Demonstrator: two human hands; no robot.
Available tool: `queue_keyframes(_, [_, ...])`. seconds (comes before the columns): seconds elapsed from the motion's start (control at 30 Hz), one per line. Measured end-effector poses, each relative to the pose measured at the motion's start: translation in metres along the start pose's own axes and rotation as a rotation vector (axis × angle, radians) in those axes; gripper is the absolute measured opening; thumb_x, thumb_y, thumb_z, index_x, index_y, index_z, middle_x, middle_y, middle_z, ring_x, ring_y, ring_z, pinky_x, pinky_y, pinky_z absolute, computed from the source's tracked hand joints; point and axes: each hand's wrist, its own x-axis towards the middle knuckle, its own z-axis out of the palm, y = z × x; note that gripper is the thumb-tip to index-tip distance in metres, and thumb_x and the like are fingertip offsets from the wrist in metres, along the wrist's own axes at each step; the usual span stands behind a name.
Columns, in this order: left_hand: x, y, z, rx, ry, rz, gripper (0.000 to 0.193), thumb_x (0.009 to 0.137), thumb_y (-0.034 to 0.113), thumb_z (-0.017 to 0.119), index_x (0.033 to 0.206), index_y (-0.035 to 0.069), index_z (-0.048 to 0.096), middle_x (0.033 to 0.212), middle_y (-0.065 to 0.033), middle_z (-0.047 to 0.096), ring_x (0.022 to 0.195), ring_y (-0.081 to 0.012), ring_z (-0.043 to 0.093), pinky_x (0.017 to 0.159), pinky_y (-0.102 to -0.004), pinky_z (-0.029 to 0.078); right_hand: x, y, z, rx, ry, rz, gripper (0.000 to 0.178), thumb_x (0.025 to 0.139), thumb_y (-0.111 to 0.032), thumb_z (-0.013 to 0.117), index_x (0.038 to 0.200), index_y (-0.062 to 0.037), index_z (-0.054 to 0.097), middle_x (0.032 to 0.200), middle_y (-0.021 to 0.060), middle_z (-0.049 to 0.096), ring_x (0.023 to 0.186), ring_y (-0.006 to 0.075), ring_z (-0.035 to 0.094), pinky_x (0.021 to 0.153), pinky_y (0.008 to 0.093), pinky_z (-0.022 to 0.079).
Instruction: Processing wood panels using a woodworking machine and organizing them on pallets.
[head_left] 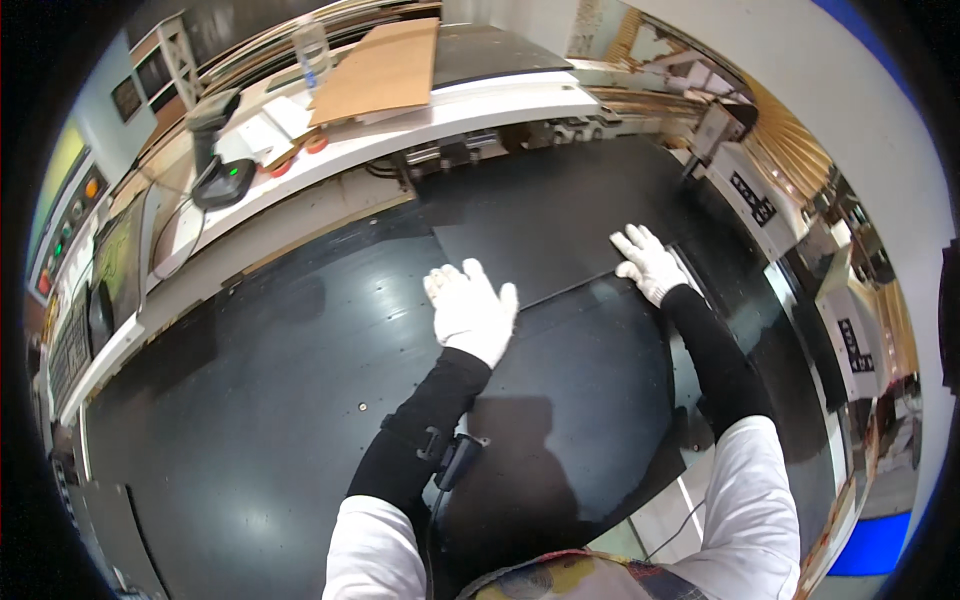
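A flat dark rectangular panel (545,225) lies on the black machine table (250,400), its far end close to metal clamps (450,152). Both of my hands wear white gloves. Near the panel's front left corner, my left hand (473,312) is spread out flat, thumb pointing right along the front edge. My right hand (648,262) rests at the front right corner with its fingers apart, reaching over the panel. Neither hand grips anything; how firmly each one presses cannot be seen.
Beyond the table, a white ledge carries a barcode scanner on its stand (222,183), a brown board (380,70) and a plastic bottle (312,50). A keyboard (70,345) and button panel stand far left. White machine heads (750,195) line the right side.
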Motion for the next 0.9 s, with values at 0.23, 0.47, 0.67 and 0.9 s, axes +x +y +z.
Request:
queue_keyframes(0.23, [-0.001, 0.001, -0.007, -0.05, -0.115, -0.009, 0.064, 0.088, 0.042, 0.05, 0.126, -0.008, 0.042, 0.12, -0.0349, 0.046, 0.12, -0.0485, 0.041, 0.106, -0.0537, 0.025, -0.002, -0.002, -0.004, -0.01, -0.023, 0.034, 0.056, 0.083, -0.028, 0.066, 0.135, -0.0152, 0.047, 0.141, 0.0217, 0.041, 0.133, 0.0409, 0.033, 0.109, 0.0443, 0.031])
queue_keyframes(0.47, [0.001, 0.004, -0.012, -0.056, -0.222, -0.027, 0.067, 0.09, 0.043, 0.047, 0.132, -0.008, 0.039, 0.128, -0.0376, 0.042, 0.126, -0.0491, 0.036, 0.11, -0.0536, 0.019, -0.001, 0.012, 0.012, 0.021, -0.025, 0.045, 0.06, 0.079, -0.022, 0.07, 0.134, -0.0153, 0.049, 0.142, 0.0215, 0.04, 0.134, 0.0396, 0.033, 0.11, 0.0426, 0.03])
queue_keyframes(0.67, [0.0, 0.002, -0.003, -0.035, -0.129, -0.001, 0.064, 0.089, 0.042, 0.048, 0.127, -0.009, 0.04, 0.123, -0.0384, 0.044, 0.122, -0.0501, 0.039, 0.108, -0.0547, 0.022, 0.002, 0.019, 0.015, 0.169, 0.021, 0.032, 0.057, 0.079, -0.022, 0.07, 0.132, -0.0132, 0.05, 0.139, 0.0227, 0.042, 0.131, 0.0416, 0.035, 0.108, 0.0439, 0.033])
queue_keyframes(0.9, [0.0, -0.001, -0.01, -0.074, -0.162, 0.005, 0.063, 0.089, 0.041, 0.048, 0.126, -0.009, 0.04, 0.124, -0.0397, 0.042, 0.123, -0.0507, 0.037, 0.108, -0.0545, 0.021, -0.001, 0.008, 0.009, 0.012, 0.017, -0.004, 0.058, 0.081, -0.025, 0.069, 0.134, -0.0153, 0.048, 0.139, 0.023, 0.042, 0.132, 0.0418, 0.034, 0.108, 0.045, 0.032])
